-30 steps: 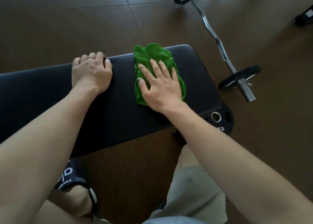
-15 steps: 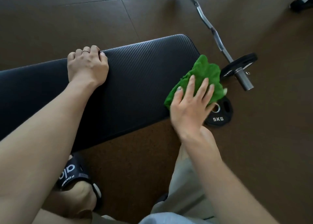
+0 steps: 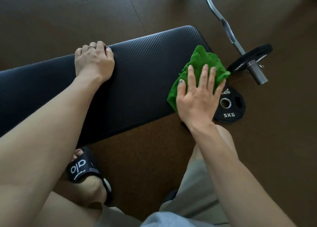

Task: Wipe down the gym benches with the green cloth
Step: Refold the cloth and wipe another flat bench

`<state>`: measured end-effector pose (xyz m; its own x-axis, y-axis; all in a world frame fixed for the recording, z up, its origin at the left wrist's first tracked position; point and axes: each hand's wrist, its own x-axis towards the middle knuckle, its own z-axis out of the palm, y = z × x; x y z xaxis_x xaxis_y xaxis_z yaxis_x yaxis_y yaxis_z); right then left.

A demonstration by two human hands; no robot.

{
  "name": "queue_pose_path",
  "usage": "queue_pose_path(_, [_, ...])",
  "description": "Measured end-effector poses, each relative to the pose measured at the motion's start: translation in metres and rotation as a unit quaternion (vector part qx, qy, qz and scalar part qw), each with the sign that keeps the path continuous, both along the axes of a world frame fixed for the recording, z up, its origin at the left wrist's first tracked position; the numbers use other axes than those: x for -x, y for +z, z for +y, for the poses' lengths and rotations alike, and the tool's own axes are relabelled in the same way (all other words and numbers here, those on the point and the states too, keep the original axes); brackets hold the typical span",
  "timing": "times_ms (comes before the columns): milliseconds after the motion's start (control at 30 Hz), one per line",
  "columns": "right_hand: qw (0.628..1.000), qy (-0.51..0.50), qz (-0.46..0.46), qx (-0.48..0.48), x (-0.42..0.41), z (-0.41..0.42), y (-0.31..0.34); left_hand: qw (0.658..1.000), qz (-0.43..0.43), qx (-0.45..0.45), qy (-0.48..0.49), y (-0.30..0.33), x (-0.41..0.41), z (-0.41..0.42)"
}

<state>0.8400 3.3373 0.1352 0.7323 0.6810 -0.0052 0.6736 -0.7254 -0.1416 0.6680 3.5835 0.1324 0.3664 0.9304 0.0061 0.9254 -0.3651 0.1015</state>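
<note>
Black padded gym bench (image 3: 137,82) with a ribbed, woven-look surface, running from the left edge toward the right. Crumpled bright green cloth (image 3: 204,63) at the bench's right end, partly draped over the edge. Right hand (image 3: 197,98) flat on the cloth, fingers straight and spread. Left hand (image 3: 94,62) on the far edge of the bench, fingers curled over it (a ring on one finger). Brown tiled floor (image 3: 68,12) beyond. Chrome curl bar (image 3: 221,20) with a black plate (image 3: 250,58) on the floor to the right; loose black weight plate (image 3: 229,106) marked 5KG just beside the bench end. Black slide sandal (image 3: 85,168) below the bench.
</note>
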Motion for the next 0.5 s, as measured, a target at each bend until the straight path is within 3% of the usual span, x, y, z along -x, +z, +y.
queue_pose_path(100, [0.999, 0.048, -0.012, -0.015, 0.043, 0.013, 0.001, 1.0, 0.002, 0.006, 0.004, 0.002, -0.002, -0.002])
queue_pose_path(200, [0.981, 0.19, 0.02, -0.035, 0.108, 0.018, 0.0, 1.0, 0.005, 0.008, 0.006, 0.003, -0.002, -0.002])
queue_pose_path(300, [0.953, 0.301, 0.028, -0.02, 0.096, 0.02, 0.003, 1.0, 0.0, 0.019, -0.005, 0.005, 0.001, 0.0])
queue_pose_path(500, [0.984, 0.167, 0.009, 0.069, -0.019, 0.036, 0.014, 0.994, -0.016, 0.111, -0.017, 0.024, 0.014, 0.003])
